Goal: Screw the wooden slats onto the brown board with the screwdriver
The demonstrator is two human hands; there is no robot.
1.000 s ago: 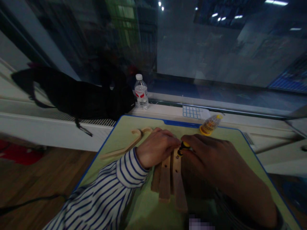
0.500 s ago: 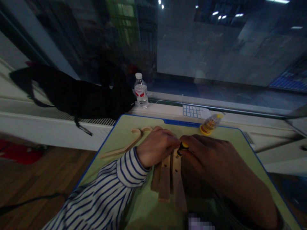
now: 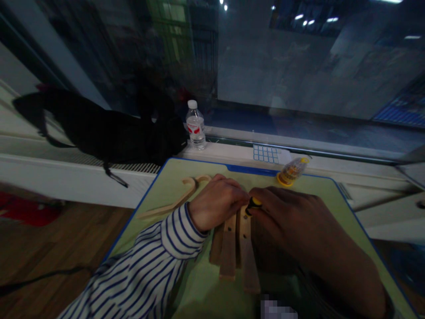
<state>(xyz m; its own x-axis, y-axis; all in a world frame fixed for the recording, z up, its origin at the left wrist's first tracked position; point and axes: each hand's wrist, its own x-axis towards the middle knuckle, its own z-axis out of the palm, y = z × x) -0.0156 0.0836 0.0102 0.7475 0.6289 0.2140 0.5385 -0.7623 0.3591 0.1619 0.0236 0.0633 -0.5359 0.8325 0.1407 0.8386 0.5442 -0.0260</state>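
Observation:
My right hand is closed around a small screwdriver with a yellow and black handle. The tool's lower end meets a pale wooden strip near a dark hole. Alongside lies a second wooden strip, which also has a dark hole. Both strips rest on a darker wooden piece, mostly covered. My left hand, in a striped sleeve, is curled over the far end of the strips, its fingertips hidden and close to the screwdriver. Two curved wooden pieces lie left of it.
The small green table has a blue edge. At its far right side stands a clear bottle with a yellow cap and base. A water bottle, a black bag and a blue-gridded sheet are on the windowsill.
Almost nothing differs. Both hands keep their places on the wood and screwdriver, and the near ends of the strips have shifted very slightly.

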